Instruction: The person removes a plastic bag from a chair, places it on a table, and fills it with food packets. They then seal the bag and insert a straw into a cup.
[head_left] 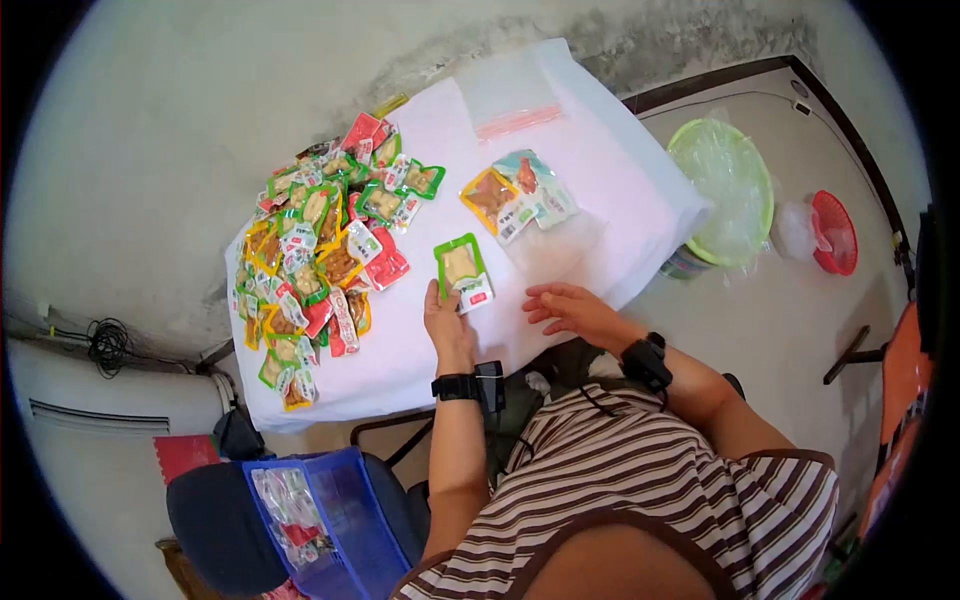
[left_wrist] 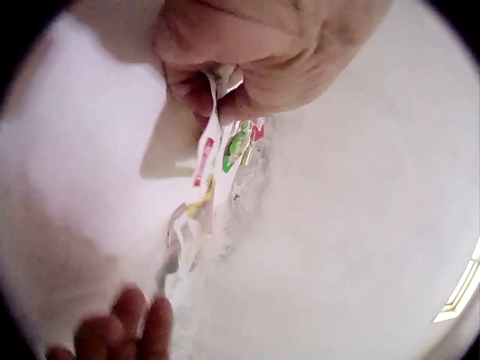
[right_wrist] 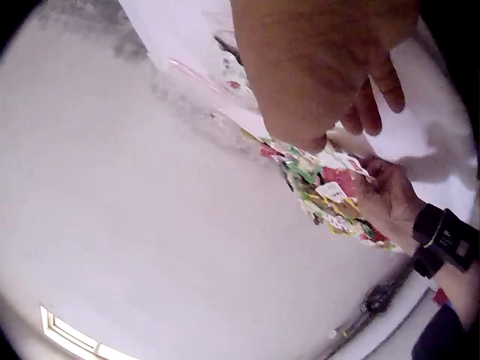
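Observation:
My left hand point(head_left: 447, 318) pinches the lower left edge of a green-bordered snack packet point(head_left: 461, 270) with pale food showing through its window. The left wrist view shows the packet edge-on point(left_wrist: 204, 161) between thumb and fingers. To its right, my right hand point(head_left: 572, 308) holds nothing, its fingers extended towards the packet. Beyond the hands lie a yellow-bordered packet point(head_left: 490, 196) and a larger pale blue-green pouch point(head_left: 545, 190), overlapping each other. A clear plastic bag point(head_left: 555, 252) lies just past the right hand.
A heap of snack packets point(head_left: 310, 250) covers the left of the white-covered table point(head_left: 640, 190). Clear bags with a pink strip point(head_left: 520, 122) lie at the back. A green-rimmed tub point(head_left: 760, 200) and a red basket point(head_left: 835, 235) stand right; a blue crate point(head_left: 355, 510) sits on a chair.

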